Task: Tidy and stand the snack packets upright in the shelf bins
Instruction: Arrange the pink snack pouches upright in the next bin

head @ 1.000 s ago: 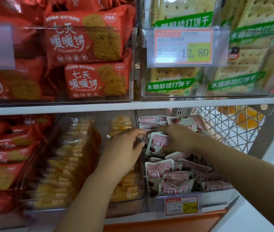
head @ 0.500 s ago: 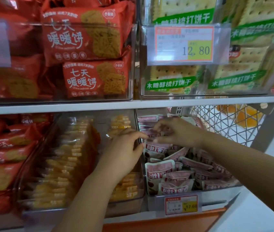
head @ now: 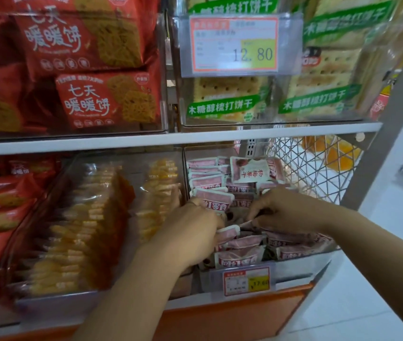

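Head view: left hand is gripping a pink packet in the bin; right hand is pinching a second packet just beside it.

— Where are the hands?
— Both are in the clear bin. The left hand and right hand curl their fingers on the pink packets.
— Around them?
— Upright rows stand behind both hands, slumped ones lie under the right hand, and yellow packets are left of the left hand.
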